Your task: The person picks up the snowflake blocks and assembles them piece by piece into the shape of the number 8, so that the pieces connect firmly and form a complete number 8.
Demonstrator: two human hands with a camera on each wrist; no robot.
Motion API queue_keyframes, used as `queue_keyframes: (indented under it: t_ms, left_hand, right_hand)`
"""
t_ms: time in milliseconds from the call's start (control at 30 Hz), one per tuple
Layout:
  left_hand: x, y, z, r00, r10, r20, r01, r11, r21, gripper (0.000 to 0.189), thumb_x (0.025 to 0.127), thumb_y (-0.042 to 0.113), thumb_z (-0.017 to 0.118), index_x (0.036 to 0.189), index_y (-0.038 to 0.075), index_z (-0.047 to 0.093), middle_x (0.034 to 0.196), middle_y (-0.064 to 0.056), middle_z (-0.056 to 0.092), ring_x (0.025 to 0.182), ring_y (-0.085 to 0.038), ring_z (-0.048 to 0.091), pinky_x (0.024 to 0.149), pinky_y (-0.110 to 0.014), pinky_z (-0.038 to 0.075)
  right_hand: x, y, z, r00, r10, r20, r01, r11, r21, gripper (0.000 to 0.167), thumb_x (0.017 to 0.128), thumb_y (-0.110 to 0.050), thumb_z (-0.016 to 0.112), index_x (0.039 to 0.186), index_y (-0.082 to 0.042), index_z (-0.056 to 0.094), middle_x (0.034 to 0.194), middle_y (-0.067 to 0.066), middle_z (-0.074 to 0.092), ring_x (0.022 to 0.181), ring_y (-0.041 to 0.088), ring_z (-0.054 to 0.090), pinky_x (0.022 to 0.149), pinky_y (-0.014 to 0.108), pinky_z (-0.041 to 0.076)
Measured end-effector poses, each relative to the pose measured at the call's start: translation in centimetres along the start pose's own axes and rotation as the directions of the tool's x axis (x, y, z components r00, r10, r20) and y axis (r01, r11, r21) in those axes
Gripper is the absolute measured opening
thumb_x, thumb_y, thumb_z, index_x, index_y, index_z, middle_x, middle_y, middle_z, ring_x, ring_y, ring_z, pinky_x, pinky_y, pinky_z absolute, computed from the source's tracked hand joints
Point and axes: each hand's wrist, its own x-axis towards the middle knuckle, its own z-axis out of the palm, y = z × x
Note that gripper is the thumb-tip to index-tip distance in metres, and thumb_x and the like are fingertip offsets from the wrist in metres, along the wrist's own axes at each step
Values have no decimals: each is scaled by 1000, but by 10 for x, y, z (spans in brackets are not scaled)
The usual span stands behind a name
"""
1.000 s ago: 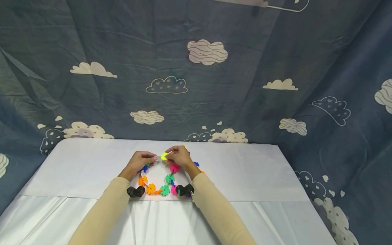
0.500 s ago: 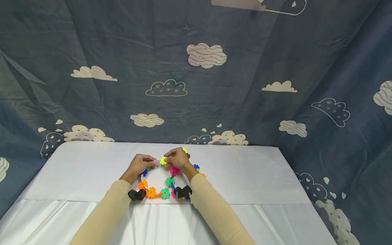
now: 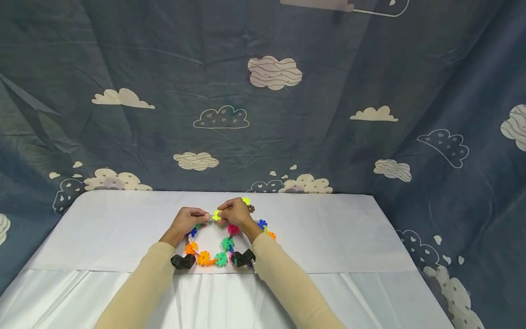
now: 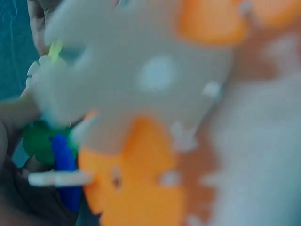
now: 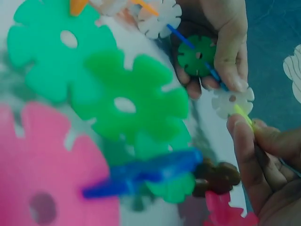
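Observation:
My left hand (image 3: pixel 185 223) pinches a white flower-shaped linking disc (image 5: pixel 233 101) near its edge, thumb on top. Between the thumb and fingers of my right hand (image 5: pixel 273 160) is a yellow linking disc (image 5: pixel 243 115), seen edge-on, its rim at a slot of the white one. From the left hand a joined chain runs on: a blue disc (image 5: pixel 181 36), a dark green disc (image 5: pixel 197 55), then orange discs (image 3: pixel 203 258) and a green disc (image 3: pixel 221 259). A blurred white disc (image 4: pixel 141 70) fills much of the left wrist view.
More linked discs curve behind the right hand: a pink disc (image 3: pixel 233 229), a brown disc (image 3: pixel 251 209), a blue disc (image 3: pixel 262 224) and an orange disc (image 3: pixel 271 235). The chain lies on a white-covered table (image 3: pixel 328 237) before a dark cloud-print curtain (image 3: pixel 320 137).
My right hand has shifted slightly left, bringing the yellow disc closer to the left fingertips. The left hand stays nearly in place, and the head view has tilted a little.

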Motion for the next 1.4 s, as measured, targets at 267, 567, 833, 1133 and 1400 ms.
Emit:
queue_keyframes:
  t_ms: [267, 567, 833, 1133, 1400]
  left_hand:
    - [4, 12, -6, 988, -28, 149, 11, 993, 119, 38, 101, 29, 52, 121, -1, 61, 111, -15, 65, 74, -14, 63, 77, -31, 52]
    - [11, 29, -2, 968, -119, 221, 65, 969, 238, 39, 95, 26, 55, 119, -4, 64, 114, -16, 64, 98, -23, 59, 99, -46, 42]
    - [19, 25, 1, 965, -210, 157, 185, 969, 164, 43, 94, 24, 62, 123, -6, 58, 109, -15, 64, 86, -18, 59, 94, -40, 44]
    - [22, 25, 2, 967, -196, 162, 166, 969, 180, 26, 96, 16, 60, 111, -5, 64, 100, -12, 64, 65, -12, 61, 80, -31, 48]
    - [24, 28, 6, 963, -215, 163, 178, 960, 214, 25, 97, 18, 58, 110, -3, 65, 95, -9, 63, 69, -14, 59, 83, -34, 45]
  right_hand:
    - [-1, 2, -7, 998, -52, 24, 54, 994, -97, 12, 83, 6, 70, 95, 7, 72, 68, 4, 61, 55, 11, 61, 56, 26, 57]
    - [-2, 4, -11, 997, -75, 24, 77, 989, -123, 14, 82, 2, 73, 96, 4, 72, 72, 4, 59, 59, 15, 67, 57, 25, 57]
    - [8, 15, -62, 986, -71, -152, 11, 931, -364, 18, 81, -9, 77, 97, -2, 73, 83, 7, 65, 72, 17, 60, 67, 29, 53]
    - [18, 34, -79, 984, 72, -160, -146, 846, -513, 22, 80, -15, 79, 98, -8, 70, 93, 8, 63, 84, 23, 57, 85, 40, 49]
    - [20, 30, -78, 986, 26, -168, -105, 871, -480, 19, 79, -4, 78, 87, -6, 62, 78, 5, 57, 73, 20, 52, 76, 33, 50]
